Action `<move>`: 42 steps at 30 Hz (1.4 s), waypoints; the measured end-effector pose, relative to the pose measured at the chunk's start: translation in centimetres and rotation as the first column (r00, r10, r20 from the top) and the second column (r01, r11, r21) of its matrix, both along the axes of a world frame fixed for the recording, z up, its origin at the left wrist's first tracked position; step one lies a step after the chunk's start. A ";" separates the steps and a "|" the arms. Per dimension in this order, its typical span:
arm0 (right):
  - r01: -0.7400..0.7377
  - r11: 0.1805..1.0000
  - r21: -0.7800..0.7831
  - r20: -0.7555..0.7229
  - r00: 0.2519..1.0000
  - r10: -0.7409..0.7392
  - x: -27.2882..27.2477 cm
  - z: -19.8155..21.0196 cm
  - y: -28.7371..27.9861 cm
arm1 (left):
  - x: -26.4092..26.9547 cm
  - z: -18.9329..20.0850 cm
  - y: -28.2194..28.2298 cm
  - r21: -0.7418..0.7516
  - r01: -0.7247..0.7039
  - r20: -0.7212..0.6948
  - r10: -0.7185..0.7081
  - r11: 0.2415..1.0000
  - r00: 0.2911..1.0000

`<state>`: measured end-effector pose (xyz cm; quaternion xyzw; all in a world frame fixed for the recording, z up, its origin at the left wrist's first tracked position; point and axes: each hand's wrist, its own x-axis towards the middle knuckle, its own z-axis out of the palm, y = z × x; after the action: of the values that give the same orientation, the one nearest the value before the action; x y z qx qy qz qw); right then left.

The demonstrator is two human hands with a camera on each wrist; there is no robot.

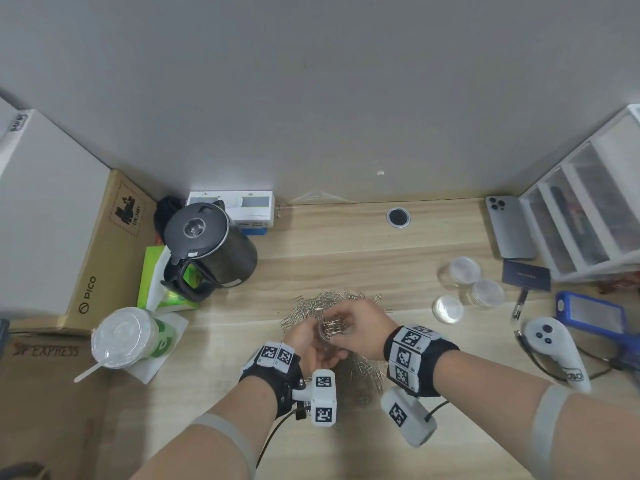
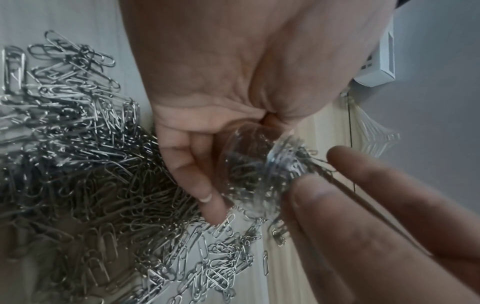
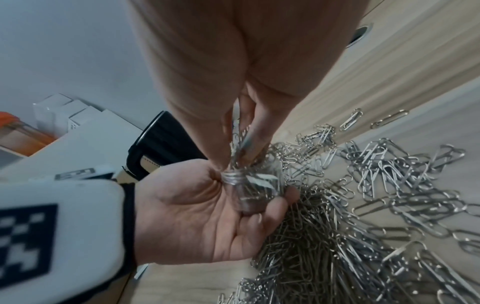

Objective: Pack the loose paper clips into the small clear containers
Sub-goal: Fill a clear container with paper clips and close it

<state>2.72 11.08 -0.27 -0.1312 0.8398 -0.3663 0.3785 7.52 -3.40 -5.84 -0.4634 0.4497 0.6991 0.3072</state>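
My left hand [image 1: 317, 341] [image 2: 241, 160] holds a small clear container [image 1: 329, 333] [image 2: 249, 174] [image 3: 253, 192] in its curled fingers, tilted, with its mouth toward my right hand. Paper clips partly fill it. At the container's threaded mouth, my right hand [image 1: 341, 323] [image 3: 237, 153] pinches a bunch of paper clips [image 3: 235, 142]. Both hands hover over a big loose pile of silver paper clips [image 1: 320, 303] [image 2: 78, 164] [image 3: 363, 205] on the wooden desk [image 1: 346, 244]. Three more clear containers [image 1: 464, 270], lids on, stand at the right.
A dark kettle [image 1: 207, 244] and a lidded cup [image 1: 121, 337] stand on the left by cardboard boxes [image 1: 114, 244]. On the right are a phone [image 1: 509, 230], a drawer unit [image 1: 588, 202], a white controller [image 1: 554, 348] and a blue case [image 1: 588, 311].
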 end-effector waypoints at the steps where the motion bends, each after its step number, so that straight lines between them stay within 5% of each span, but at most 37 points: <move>1: -0.011 1.000 -0.012 0.000 1.000 0.011 -0.1 0.0 0.0 | 0.1 -0.2 -0.1 0.000 0.008 -0.002 -0.008 1.000 1.000; 6: -0.005 0.993 -0.118 0.052 0.999 0.011 -0.4 0.5 -0.1 | 0.1 0.5 -0.4 0.097 -0.037 -0.017 0.039 0.995 0.999; 10: 0.074 0.989 -0.130 -0.093 0.992 -0.086 -1.4 0.7 0.2 | 0.3 1.2 -1.3 0.141 0.033 -0.038 -0.028 0.989 0.999; 13: 0.017 0.987 0.159 -0.280 0.960 0.028 -2.4 -0.5 1.3 | 0.8 0.9 -2.5 0.115 0.087 -0.058 -0.081 0.990 0.995; 16: -0.121 0.899 0.422 -0.210 0.951 0.227 -2.1 -2.5 2.4 | 1.4 0.5 -3.8 0.071 0.131 -0.046 -0.128 0.989 0.991; 21: -0.265 0.807 0.528 -0.149 0.906 0.395 0.0 -5.0 1.5 | 2.4 -0.6 -5.4 0.025 0.126 -0.051 -0.125 0.992 0.991; 25: -0.282 0.831 0.479 -0.184 0.894 0.409 1.5 -5.8 -0.8 | 3.1 -1.1 -4.9 0.062 0.074 -0.076 -0.069 0.995 0.995; 33: -0.152 0.962 0.226 -0.243 0.948 0.207 2.8 -6.9 -1.7 | 2.3 -1.9 -3.1 0.113 0.028 -0.049 -0.022 0.993 0.999; 42: -0.024 0.979 0.204 -0.199 0.978 0.065 1.4 -5.5 -0.2 | 1.9 -1.6 -2.4 0.120 -0.012 -0.053 0.018 0.993 0.998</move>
<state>4.15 10.90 -5.77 -0.1483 0.9037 -0.2558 0.3097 9.41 -5.81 -7.46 -0.4283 0.4117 0.7394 0.3169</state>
